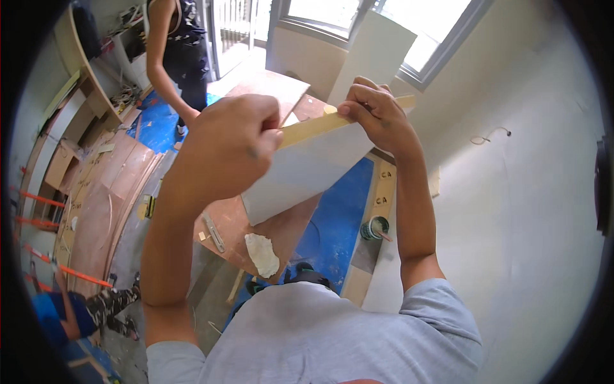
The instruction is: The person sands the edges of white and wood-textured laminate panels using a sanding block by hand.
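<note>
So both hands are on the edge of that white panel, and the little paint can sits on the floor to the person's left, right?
Not quite. In the head view both hands, left hand and right hand, are on the white panel edge, but the paint can sits to the person's right, not left.

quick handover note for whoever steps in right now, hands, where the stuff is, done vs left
Left hand: raised, closed in a grip at the near end of the tan edge strip.
Right hand: fingers pressing the strip onto the top edge of the white panel, farther along.
Panel: held up, tilted, above a brown board with a metal tool and a pale lump of filler; small can on the floor to the right.
Done: strip lies along the edge between the hands.
Left: cannot tell if it is bonded; beyond the right hand is hidden.
</note>
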A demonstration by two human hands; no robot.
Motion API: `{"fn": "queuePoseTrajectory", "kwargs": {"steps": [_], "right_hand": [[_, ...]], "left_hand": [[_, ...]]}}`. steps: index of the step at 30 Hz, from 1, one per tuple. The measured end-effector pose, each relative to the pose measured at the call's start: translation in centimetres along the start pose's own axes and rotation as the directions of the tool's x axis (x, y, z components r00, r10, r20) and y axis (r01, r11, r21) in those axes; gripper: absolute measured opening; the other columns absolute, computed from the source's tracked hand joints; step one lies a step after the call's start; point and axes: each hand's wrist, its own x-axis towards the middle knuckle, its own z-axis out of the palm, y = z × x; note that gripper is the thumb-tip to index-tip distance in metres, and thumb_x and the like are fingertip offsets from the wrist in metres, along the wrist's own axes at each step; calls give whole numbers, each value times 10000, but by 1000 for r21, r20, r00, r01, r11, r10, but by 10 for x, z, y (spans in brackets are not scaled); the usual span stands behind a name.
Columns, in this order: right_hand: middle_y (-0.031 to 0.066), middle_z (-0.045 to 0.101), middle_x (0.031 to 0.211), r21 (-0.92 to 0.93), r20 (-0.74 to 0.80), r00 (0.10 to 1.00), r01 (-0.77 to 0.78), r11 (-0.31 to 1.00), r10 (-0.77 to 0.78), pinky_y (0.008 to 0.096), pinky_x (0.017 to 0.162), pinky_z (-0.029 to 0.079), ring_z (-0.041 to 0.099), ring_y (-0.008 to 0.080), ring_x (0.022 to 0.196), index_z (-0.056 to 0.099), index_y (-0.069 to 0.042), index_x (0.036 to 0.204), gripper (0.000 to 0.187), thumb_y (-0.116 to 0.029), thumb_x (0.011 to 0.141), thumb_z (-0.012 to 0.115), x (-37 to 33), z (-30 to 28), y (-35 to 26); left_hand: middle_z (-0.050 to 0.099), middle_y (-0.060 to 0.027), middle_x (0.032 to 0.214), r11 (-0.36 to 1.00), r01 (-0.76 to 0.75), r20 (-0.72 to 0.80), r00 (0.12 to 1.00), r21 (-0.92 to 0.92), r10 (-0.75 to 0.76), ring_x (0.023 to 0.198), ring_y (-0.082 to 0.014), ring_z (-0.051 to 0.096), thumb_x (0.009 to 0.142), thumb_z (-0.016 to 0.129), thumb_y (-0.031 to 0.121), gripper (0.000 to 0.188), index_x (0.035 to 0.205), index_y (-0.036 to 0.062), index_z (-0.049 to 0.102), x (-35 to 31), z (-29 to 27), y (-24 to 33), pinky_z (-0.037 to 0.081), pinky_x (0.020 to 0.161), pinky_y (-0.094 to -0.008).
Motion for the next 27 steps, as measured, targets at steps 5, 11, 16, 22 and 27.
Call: {"fn": "queuePoseTrajectory", "kwargs": {"steps": [5,11,16,22,27], "right_hand": [[62,593,844,-49,-48,997,58,997,-61,386,910,380,609,276,838,707,-102,869,229,-285,992,645,9,11,3],[51,631,862,-95,-105,987,112,989,-122,402,858,388,626,287,848,714,-108,862,220,-272,996,656,7,15,5],[93,705,1054,59,-219,938,288,956,-269,443,941,437,669,315,1002,752,-112,1073,185,-248,1005,646,17,12,28],[119,679,1293,-162,11,891,450,878,-454,483,1081,414,654,293,1196,609,-102,1436,525,-406,1009,650,-1,15,38],[79,558,1482,-329,-11,886,435,838,-464,494,1212,283,487,254,1407,487,-102,1552,791,-557,935,685,-9,16,68]], "left_hand": [[689,-226,983,946,-134,-231,951,295,207,963,-419,681,966,634,159,182,981,-21,652,23,36,27,499,869,-524],[661,-179,913,979,120,-351,935,167,-55,866,-394,665,947,642,87,85,923,12,609,27,64,33,495,774,-487],[641,-178,881,975,159,-350,932,156,-96,854,-393,643,905,642,71,67,900,20,600,42,63,29,478,755,-487],[647,-148,925,921,144,-372,928,362,1,896,-387,644,957,606,111,93,929,26,585,42,73,29,459,801,-504],[652,-117,997,785,13,-304,926,619,224,987,-336,643,1046,563,194,225,1187,28,619,47,86,32,439,883,-496]]}}
